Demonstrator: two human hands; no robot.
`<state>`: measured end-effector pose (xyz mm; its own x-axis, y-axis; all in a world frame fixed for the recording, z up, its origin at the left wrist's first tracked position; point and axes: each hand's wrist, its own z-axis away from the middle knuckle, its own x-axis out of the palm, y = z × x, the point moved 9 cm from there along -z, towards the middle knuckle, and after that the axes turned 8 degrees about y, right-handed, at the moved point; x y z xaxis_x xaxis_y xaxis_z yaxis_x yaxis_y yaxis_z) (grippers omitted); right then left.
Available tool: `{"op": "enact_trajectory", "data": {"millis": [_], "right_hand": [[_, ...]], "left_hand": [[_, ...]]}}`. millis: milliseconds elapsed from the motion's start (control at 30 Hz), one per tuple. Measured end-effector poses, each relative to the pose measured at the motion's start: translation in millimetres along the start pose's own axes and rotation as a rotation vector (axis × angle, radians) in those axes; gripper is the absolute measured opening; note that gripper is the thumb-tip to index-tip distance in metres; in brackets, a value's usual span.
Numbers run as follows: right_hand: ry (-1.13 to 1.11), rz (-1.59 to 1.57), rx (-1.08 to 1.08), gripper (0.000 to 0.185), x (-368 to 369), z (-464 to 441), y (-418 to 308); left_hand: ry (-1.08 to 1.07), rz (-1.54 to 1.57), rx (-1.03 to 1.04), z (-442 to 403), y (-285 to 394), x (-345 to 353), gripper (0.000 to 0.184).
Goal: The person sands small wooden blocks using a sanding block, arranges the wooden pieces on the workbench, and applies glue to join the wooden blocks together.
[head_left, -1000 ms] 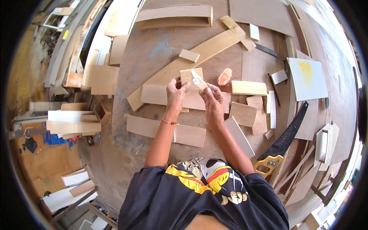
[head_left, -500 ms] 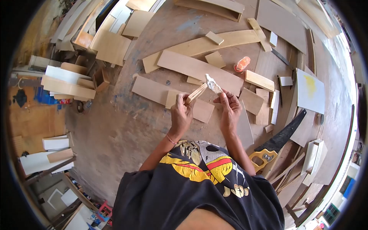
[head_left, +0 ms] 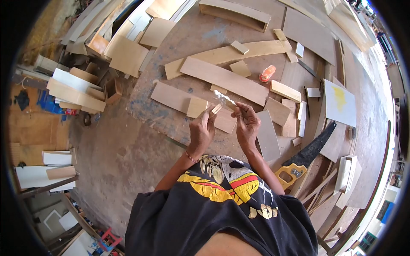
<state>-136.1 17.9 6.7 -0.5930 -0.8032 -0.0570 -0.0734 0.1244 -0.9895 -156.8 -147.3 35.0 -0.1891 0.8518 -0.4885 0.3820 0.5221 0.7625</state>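
My left hand point(head_left: 201, 133) is closed on a small pale wooden strip point(head_left: 216, 109), pinched between thumb and fingers and pointing up and away. My right hand point(head_left: 247, 124) grips a short stick with white paste point(head_left: 220, 97) thickly coating its far end. That pasted end lies over the tip of the wooden strip; whether they touch I cannot tell. Both hands are above the worktable, in front of a flat board point(head_left: 171, 96) and a small square block point(head_left: 197, 107). An orange container point(head_left: 267, 73) stands beyond my right hand.
A handsaw point(head_left: 314, 147) with a yellow handle lies at the right. A long board point(head_left: 226, 81), a curved plank point(head_left: 230, 53) and a wooden box frame point(head_left: 235, 15) lie farther back. Stacked offcuts point(head_left: 77, 91) are at the left. A yellow-stained white panel point(head_left: 340, 102) is at right.
My right hand has moved left and slightly down, bringing the pasted end of the stick over the wooden strip. My left hand stays nearly in place. The view has shifted slightly.
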Motion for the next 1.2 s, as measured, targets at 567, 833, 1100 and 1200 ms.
{"op": "enact_trajectory", "data": {"millis": [567, 833, 1100, 1200], "right_hand": [[0.165, 0.516, -0.441, 0.014, -9, -7, -36], [0.013, 0.469, -0.558, 0.019, 6, 14, -56], [0.174, 0.428, -0.39, 0.015, -21, -13, -30], [0.148, 0.4, -0.394, 0.016, -21, -12, -36]], "left_hand": [[-0.014, -0.049, -0.049, 0, 1, -1, 0.032], [0.031, 0.011, -0.014, -5, 7, -3, 0.023], [0.068, 0.002, 0.05, -3, 9, -4, 0.021], [0.041, 0.005, 0.01, -1, 4, 0, 0.023]]}}
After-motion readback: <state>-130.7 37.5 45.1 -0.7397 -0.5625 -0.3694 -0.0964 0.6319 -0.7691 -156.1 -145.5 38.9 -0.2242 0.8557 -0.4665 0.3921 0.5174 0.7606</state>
